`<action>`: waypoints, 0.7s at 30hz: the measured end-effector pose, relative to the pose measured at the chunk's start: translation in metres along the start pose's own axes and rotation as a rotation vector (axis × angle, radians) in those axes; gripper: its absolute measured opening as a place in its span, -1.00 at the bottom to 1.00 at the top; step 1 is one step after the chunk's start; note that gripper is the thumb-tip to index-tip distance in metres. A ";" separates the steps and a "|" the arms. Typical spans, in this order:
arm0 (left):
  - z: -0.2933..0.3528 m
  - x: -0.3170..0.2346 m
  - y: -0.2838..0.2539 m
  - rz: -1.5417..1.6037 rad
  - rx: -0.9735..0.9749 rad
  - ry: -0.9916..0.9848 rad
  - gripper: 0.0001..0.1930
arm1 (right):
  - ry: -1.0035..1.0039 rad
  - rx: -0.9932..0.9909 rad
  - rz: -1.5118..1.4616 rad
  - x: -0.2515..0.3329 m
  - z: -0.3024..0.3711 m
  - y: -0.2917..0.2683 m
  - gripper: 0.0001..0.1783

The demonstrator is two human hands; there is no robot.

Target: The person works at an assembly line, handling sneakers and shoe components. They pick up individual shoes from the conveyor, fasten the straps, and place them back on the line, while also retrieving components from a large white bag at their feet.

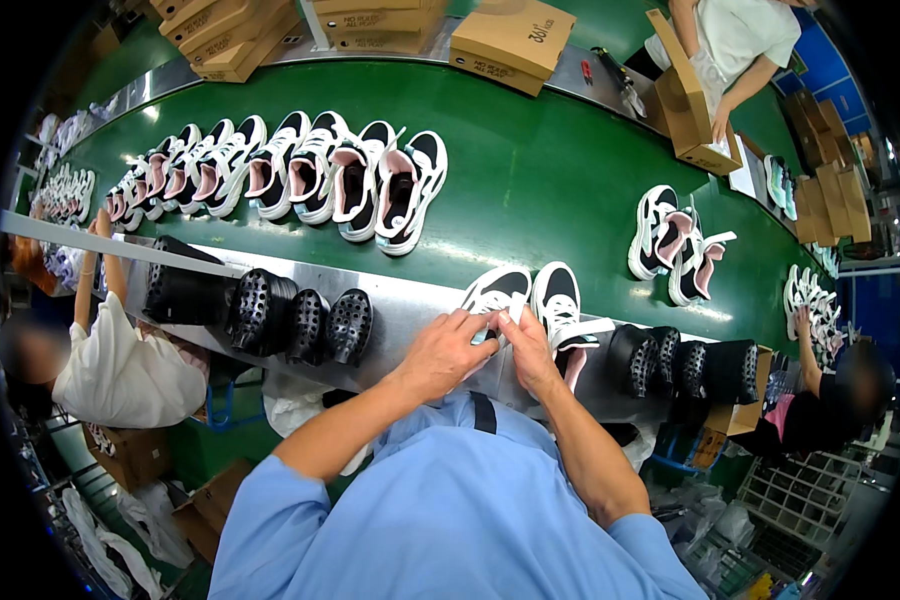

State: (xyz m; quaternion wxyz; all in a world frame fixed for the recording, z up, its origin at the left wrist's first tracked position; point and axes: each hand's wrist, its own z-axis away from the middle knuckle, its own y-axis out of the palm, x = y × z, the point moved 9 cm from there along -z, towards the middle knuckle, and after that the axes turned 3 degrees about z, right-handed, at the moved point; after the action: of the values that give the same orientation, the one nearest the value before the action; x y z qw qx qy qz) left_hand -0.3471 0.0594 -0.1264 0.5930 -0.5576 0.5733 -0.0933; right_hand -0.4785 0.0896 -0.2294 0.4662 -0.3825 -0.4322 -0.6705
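In front of me, a pair of white and black sneakers stands at the near edge of the green table. My left hand [448, 350] is closed at the collar of the left sneaker [500, 287], its fingertips pinched together there. Against it, my right hand [530, 350] pinches a white paper tag [517, 306] that stands up from the same shoe. The hands cover much of this shoe's opening. Beside my right hand is the right sneaker [558, 298], with another white tag [592, 327] sticking out over its pink lining.
A row of similar sneakers [355, 185] runs along the green table [530, 170] to the left; another pair [670, 245] stands to the right. Black studded shoe forms [330, 328] flank me on the metal ledge. Cardboard boxes [512, 45] line the far side. Other people work nearby.
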 end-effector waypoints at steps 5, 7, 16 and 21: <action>0.003 -0.005 0.024 -0.189 0.236 0.251 -0.85 | 0.007 0.027 0.074 0.005 0.000 -0.002 -0.63; 0.004 -0.004 0.029 -0.071 0.253 0.196 -0.67 | -0.007 0.105 0.091 0.010 0.001 0.001 -0.63; 0.100 0.085 0.063 0.452 0.340 -1.275 -0.21 | 0.052 0.176 0.599 0.053 -0.007 -0.006 -0.76; 0.090 0.076 0.052 0.354 0.176 -1.088 -0.23 | 0.014 0.407 0.541 0.099 0.014 0.011 -0.83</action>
State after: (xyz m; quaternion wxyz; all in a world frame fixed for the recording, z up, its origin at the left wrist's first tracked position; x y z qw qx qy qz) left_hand -0.2798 0.0715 -0.2354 0.8533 -0.3695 0.2605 0.2598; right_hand -0.4935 0.0719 -0.1320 0.6968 -0.3778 -0.4368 -0.4253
